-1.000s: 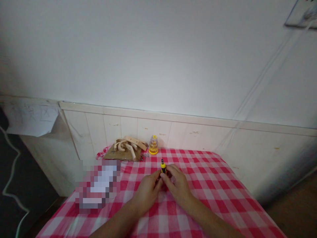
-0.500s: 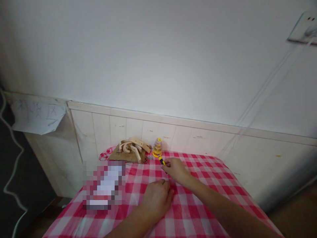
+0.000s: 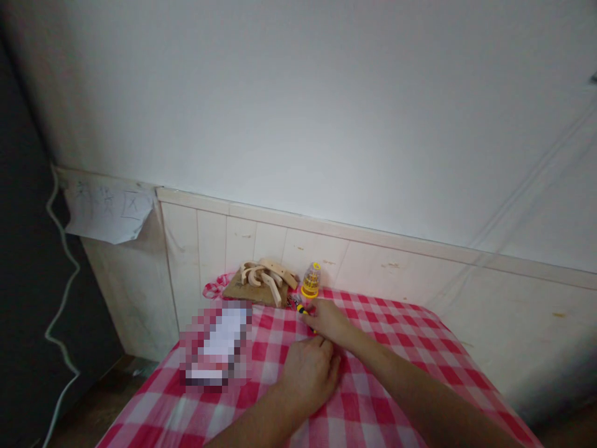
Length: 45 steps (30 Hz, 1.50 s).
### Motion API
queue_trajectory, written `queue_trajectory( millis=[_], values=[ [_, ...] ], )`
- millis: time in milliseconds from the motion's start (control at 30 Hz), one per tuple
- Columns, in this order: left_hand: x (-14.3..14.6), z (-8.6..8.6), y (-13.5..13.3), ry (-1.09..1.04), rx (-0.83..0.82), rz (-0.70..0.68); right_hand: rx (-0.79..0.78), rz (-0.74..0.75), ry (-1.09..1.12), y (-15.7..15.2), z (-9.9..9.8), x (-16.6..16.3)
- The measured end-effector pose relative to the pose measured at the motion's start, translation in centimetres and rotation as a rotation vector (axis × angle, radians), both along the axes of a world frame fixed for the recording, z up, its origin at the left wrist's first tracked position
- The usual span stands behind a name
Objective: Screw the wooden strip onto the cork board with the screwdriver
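Observation:
My right hand (image 3: pixel 329 320) is closed around a small yellow and black screwdriver (image 3: pixel 301 309), whose front end points away toward the back left. Just below it, my left hand (image 3: pixel 310 370) lies low over the tablecloth with its fingers curled in. Those fingertips are close to the near end of the screwdriver; whether they touch it or hold anything is hidden. Beyond the screwdriver tip lie several small metal screws (image 3: pixel 293 301). Behind them a clear and yellow cone-shaped bit case (image 3: pixel 311 281) stands upright against the wall.
Curved wooden pieces (image 3: pixel 262 275) are piled on a brown board (image 3: pixel 247 295) at the table's back left. A blurred-out flat device (image 3: pixel 222 342) lies left of my hands. The red-and-white checked tablecloth (image 3: pixel 410 336) reaches the panelled wall (image 3: pixel 396 283).
The view has shifted, so the scene sits further right. My right hand has drawn the screwdriver a little away from the bit case and nearer my left hand.

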<state>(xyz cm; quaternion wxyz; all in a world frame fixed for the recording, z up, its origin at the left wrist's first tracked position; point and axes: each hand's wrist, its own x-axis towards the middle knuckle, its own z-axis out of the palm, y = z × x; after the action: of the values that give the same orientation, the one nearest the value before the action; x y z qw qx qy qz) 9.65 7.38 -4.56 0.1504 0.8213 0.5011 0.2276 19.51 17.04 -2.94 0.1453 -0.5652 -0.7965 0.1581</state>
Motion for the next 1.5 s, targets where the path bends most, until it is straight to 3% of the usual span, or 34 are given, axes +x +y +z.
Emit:
queue_trajectory(
  millis=[367, 700, 933, 1100, 1500],
  values=[
    [-0.2, -0.5, 0.5, 0.023, 0.052, 0.043, 0.152, -0.052, 0.054, 1.5, 4.6, -0.8],
    [0.1, -0.6, 0.6, 0.046, 0.015, 0.034, 0.193, 0.027, 0.001, 4.0, 4.7, -7.8],
    [0.1, -1.3, 1.0, 0.010, 0.070, -0.015, 0.057, 0.068, -0.139, 7.8, 5.5, -11.5],
    [0.2, -1.8, 1.2, -0.055, 0.145, -0.005, -0.016, 0.044, -0.266, 9.5, 5.7, -11.9],
    [0.2, -1.1, 0.9, -0.026, 0.054, 0.042, 0.121, 0.001, -0.183, 8.8, 5.6, -10.2]
  ],
)
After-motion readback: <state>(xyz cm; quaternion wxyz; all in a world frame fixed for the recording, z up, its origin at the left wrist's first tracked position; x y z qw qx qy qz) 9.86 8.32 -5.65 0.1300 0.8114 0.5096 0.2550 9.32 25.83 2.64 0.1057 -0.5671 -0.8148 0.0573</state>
